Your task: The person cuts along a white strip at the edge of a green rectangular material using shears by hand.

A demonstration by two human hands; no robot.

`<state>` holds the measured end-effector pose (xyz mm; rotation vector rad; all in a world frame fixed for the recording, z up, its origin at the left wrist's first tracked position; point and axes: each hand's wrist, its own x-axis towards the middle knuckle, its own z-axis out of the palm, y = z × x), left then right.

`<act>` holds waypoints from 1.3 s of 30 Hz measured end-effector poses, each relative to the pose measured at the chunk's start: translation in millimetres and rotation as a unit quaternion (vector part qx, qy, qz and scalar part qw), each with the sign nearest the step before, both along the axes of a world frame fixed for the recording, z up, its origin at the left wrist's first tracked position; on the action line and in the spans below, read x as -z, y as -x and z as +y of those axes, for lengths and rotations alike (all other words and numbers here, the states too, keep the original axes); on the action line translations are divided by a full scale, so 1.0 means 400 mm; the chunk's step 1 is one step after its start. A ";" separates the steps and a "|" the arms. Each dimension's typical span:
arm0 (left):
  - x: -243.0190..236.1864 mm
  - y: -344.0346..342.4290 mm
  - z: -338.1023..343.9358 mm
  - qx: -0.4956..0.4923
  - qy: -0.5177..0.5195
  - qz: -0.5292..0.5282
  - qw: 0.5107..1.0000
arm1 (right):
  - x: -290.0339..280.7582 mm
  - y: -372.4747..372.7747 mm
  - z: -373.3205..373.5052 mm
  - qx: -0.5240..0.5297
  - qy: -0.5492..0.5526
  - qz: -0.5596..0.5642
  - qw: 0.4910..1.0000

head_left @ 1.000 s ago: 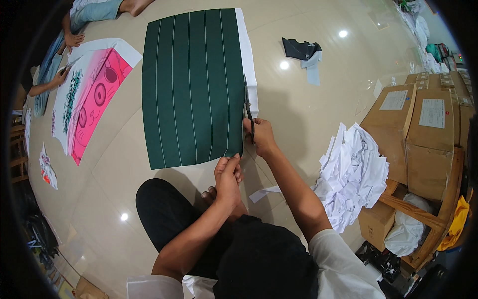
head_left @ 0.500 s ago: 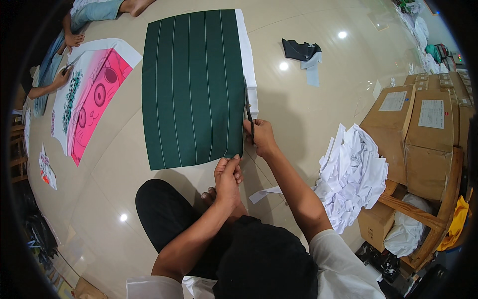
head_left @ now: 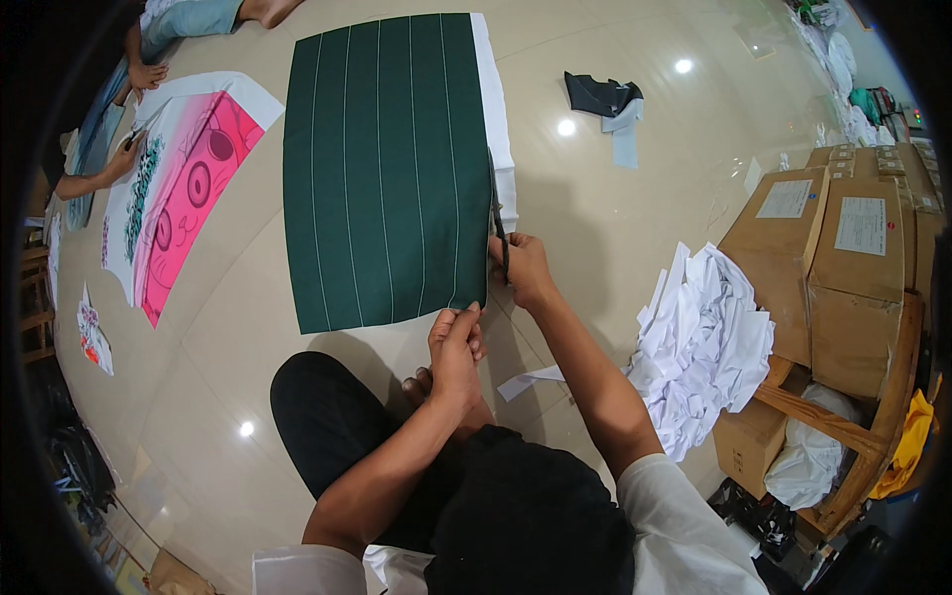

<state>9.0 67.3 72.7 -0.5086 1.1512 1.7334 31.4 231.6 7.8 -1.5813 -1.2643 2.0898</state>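
Note:
A large dark green fabric panel with thin pale lines lies on the tiled floor in front of me. Along its right side runs a white edge strip. My left hand pinches the panel's near right corner. In my right hand are black-handled scissors, their blades pointing away from me at the border between green and white. Below the scissors the green edge shows no white beside it. A narrow white offcut lies by my right forearm.
White fabric scraps are heaped at my right, before cardboard boxes on a wooden rack. Black and grey scraps lie farther off. At the left, another person's hand holds a dark tool over a pink-and-white printed panel.
The green panel and both my hands sit very slightly higher in the picture. My grip on the corner and on the scissors is the same.

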 end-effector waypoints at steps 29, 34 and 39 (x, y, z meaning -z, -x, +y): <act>0.008 0.002 0.010 -0.014 -0.004 -0.015 1.000 | 0.013 0.020 0.040 -0.007 -0.008 0.037 0.999; 0.000 0.006 0.007 -0.016 0.000 -0.016 1.000 | 0.013 0.040 0.047 0.001 -0.002 0.028 1.000; 0.006 0.006 0.005 -0.017 -0.004 -0.014 1.000 | 0.012 0.041 0.049 0.001 0.005 0.033 0.999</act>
